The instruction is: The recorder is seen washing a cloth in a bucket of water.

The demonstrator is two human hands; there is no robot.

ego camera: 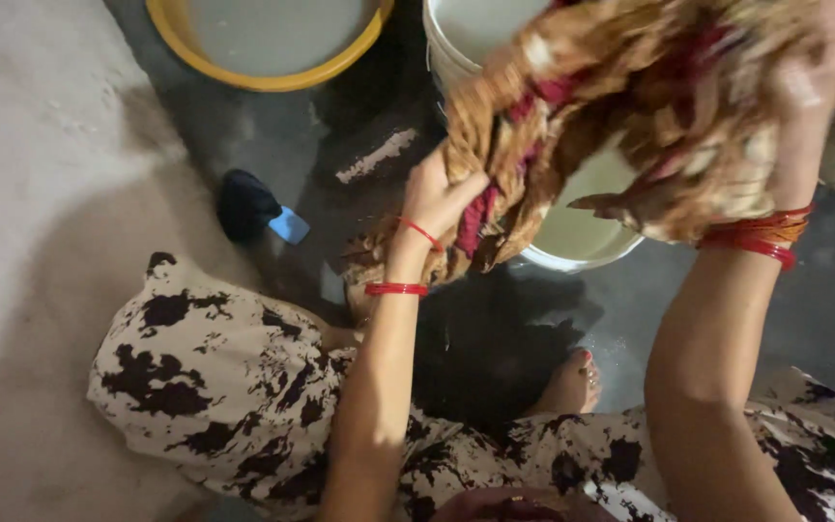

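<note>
So the left hand [434, 198] is clenched around the lower twisted end of a wet brown-and-red patterned cloth [620, 116], and the right hand [809, 87] grips the bunched upper end, holding the whole thing up over a white bucket [572, 237] of cloudy water, with a yellow tub [273, 72] sitting on the wet floor [273, 155] just beyond. Looks to me like that fabric is soaked, so it's going to be heavy, floppy and a bit slippery. Best bet is grabbing thick bunched sections near each end rather than a loose edge.
</note>
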